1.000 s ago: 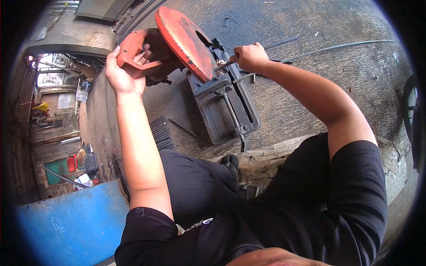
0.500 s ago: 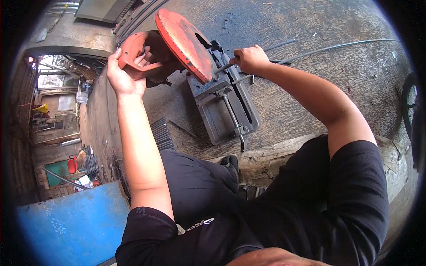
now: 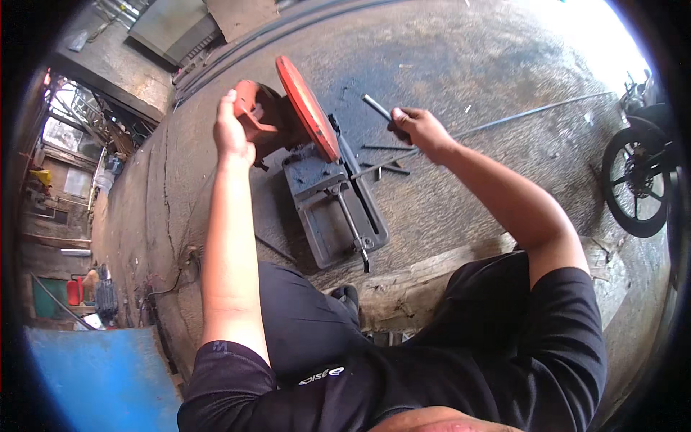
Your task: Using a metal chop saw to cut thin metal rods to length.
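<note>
Landmark = the chop saw (image 3: 324, 183), sitting on the concrete floor (image 3: 468, 65) w/ its red blade guard (image 3: 308, 108) tipped up.

L hand (image 3: 232, 129) is closed round the saw's orange handle (image 3: 248, 108), on the guard's left side, holding the saw head raised off the grey base (image 3: 335, 216).

R hand (image 3: 417, 129) is to the right of the guard, closed on a short metal rod (image 3: 376, 106). The rod sticks out of the fist up and to the left, free end toward the blade area, tilted off the floor and apart from the saw; it doesn't touch the guard or the base.

Key relation: the rod's long axis runs diagonally, roughly across the line of the blade, and it lies right of and a bit beyond the vise end of the base. R hand is much nearer the rod's slot in the saw than L hand, which is taken up w/ the handle.

Also right of the saw: a few cut rod pieces (image 3: 385, 162) lying flat on the floor just below R hand, and a long thin bar (image 3: 547, 108) running away toward a motorbike wheel (image 3: 637, 183) at far right.
</note>
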A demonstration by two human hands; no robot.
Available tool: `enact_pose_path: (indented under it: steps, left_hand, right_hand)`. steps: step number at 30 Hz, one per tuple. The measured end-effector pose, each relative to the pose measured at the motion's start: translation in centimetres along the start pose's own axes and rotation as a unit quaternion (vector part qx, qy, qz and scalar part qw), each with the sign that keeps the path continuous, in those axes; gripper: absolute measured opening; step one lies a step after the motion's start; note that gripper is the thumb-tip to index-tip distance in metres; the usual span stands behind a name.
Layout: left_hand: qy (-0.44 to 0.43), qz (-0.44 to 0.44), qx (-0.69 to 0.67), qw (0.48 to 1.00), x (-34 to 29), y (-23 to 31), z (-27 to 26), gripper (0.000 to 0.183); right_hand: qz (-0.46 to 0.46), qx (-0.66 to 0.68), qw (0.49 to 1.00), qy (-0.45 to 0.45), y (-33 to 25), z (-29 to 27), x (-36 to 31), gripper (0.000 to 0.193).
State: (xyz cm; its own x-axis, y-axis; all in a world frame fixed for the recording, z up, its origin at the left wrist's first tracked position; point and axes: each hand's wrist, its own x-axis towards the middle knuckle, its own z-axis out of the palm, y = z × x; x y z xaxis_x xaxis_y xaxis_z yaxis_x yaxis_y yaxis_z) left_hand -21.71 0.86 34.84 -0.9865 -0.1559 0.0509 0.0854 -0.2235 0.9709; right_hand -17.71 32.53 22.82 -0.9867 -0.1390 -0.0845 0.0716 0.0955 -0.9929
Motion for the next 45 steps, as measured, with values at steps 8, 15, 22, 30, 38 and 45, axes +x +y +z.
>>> enact_pose_path:
  steps: [8, 15, 22, 30, 38, 45]
  left_hand:
    - [0.203, 0.345, 0.300, 0.866, -4.0, 1.6, 1.0, 0.058]
    - [-0.166, 0.374, 0.229, 0.883, -14.3, 3.0, 2.0, 0.030]
    - [-0.238, 0.193, 0.157, 0.939, -18.7, 3.5, 1.3, 0.025]
    - [-0.127, 0.240, 0.176, 0.946, -17.9, 2.9, 0.8, 0.023]
    - [-0.074, 0.246, 0.195, 0.946, -15.9, 2.3, 0.1, 0.023]
    - [-0.289, 0.061, -0.103, 0.950, -15.3, 2.9, -0.6, 0.060]
  right_hand:
    - [-0.041, 0.241, 0.966, -0.086, -10.0, 6.3, -8.3, 0.030]
    - [-0.011, 0.320, 0.940, -0.114, -13.3, 9.9, -13.5, 0.035]
    - [-0.001, 0.368, 0.912, -0.180, -12.1, 13.7, -14.8, 0.039]
    - [-0.115, 0.041, 0.976, -0.180, -9.6, 13.8, -14.6, 0.034]
    - [-0.063, -0.063, 0.995, -0.054, -8.4, 14.0, -13.4, 0.031]
    - [-0.011, 0.142, 0.981, -0.132, -9.2, 15.2, -14.8, 0.024]
